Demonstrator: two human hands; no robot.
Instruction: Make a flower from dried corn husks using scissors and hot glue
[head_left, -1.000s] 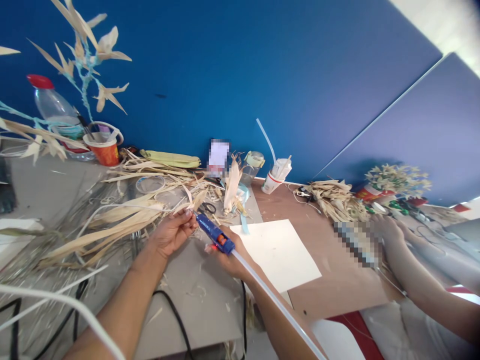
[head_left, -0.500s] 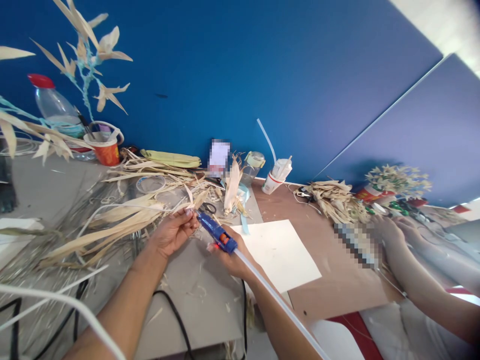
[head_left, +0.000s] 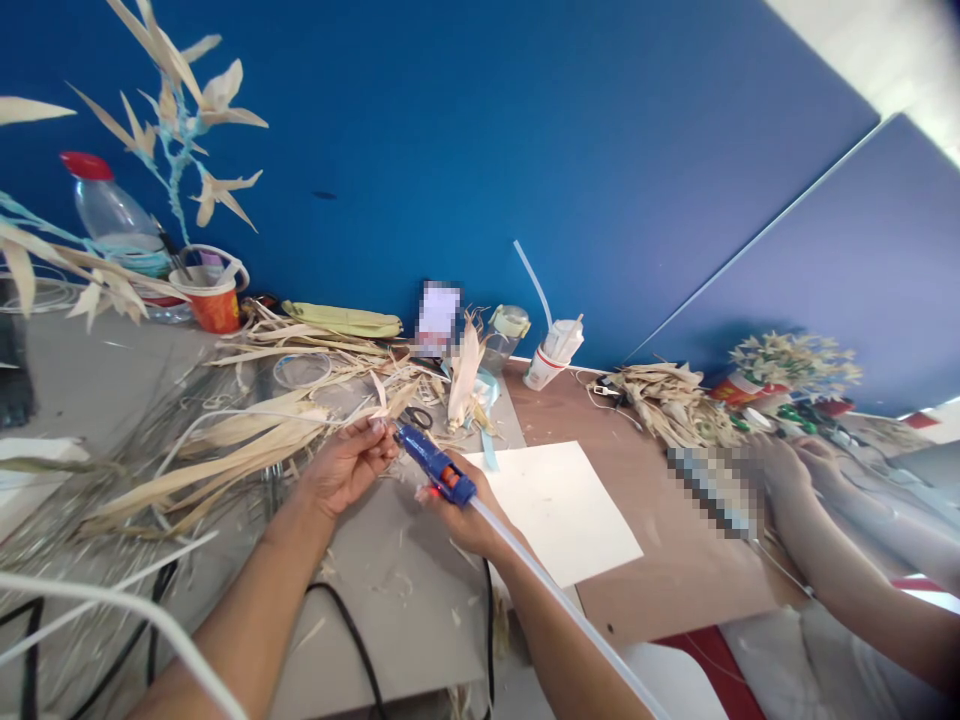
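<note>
My right hand [head_left: 466,510] is closed around a blue hot glue gun [head_left: 429,458], which has a small red light glowing near its grip. A long clear glue stick [head_left: 559,600] runs out of its back end toward the lower right. The gun's nozzle points up and left, close to the fingertips of my left hand [head_left: 351,465]. Those fingers are pinched on a small piece of corn husk [head_left: 380,392], whose pale tip sticks up beyond them. Whether the nozzle touches the husk, I cannot tell. Loose dried husks [head_left: 247,450] lie just left of my left hand.
A white sheet [head_left: 562,510] lies right of my hands. Behind stand a paper cup [head_left: 551,360], a jar [head_left: 506,335] and a red cup [head_left: 214,300]. Black scissors [head_left: 418,418] lie near the nozzle. A co-worker's arms [head_left: 825,540] reach in at right. A black cable [head_left: 352,630] crosses the front.
Almost nothing differs. The glue gun's nozzle end has shifted very slightly lower; both hands keep their hold, and the view has tilted a touch.
</note>
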